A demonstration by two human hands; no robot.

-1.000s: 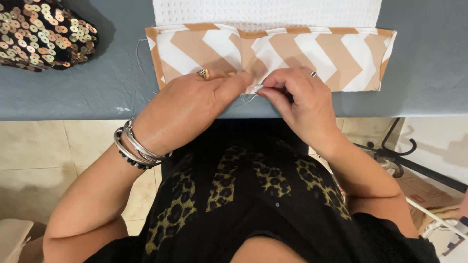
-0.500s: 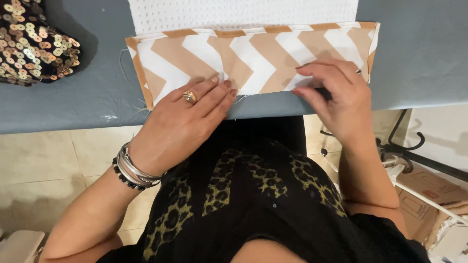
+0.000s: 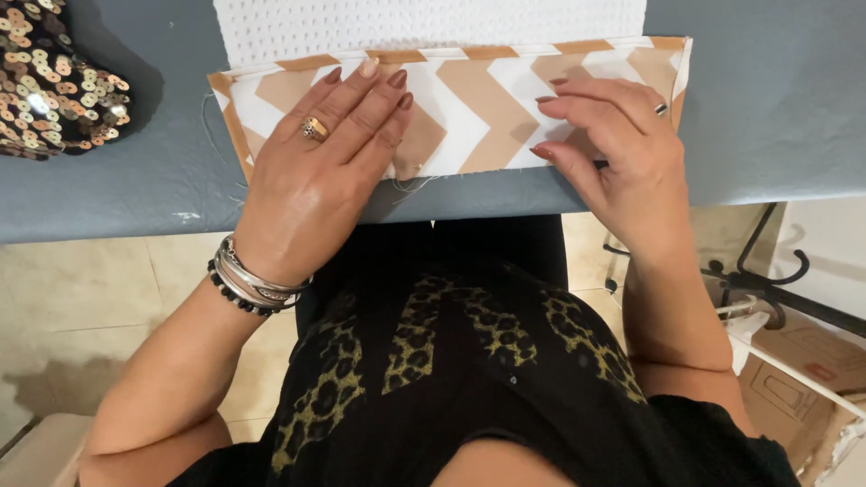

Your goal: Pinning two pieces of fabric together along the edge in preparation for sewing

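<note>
Landmark for this record: the chevron fabric (image 3: 478,113), a folded strip of tan and white zigzag cloth lying flat along the near edge of the grey-blue surface (image 3: 767,117).

Far left of the fabric, well apart from it, a dark sequinned item (image 3: 50,81) with gold discs sits on the surface, partly cut off by the picture's edge.

Left hand (image 3: 320,176): laid palm down on the left half of the fabric, fingers extended and close together, pressing flat. It grips nothing. A gold ring (image 3: 314,128) is on one finger; silver bangles and a string of black beads (image 3: 253,287) circle the wrist, which hangs off the surface's near edge.

Loose thread ends (image 3: 410,185) stick out from the fabric's lower edge, just beside the left hand's fingertips.

Beyond the fabric's far edge, touching or overlapping it, lies a white textured cloth (image 3: 424,22).

Right hand (image 3: 613,149): resting on the right half of the fabric, fingers slightly bent and spread, tips pointing left and pressing the cloth. Nothing is pinched or held. A thin ring (image 3: 661,109) shows on one finger.

Below right of the fabric, a black metal frame (image 3: 767,289) stands on the tiled floor.
</note>
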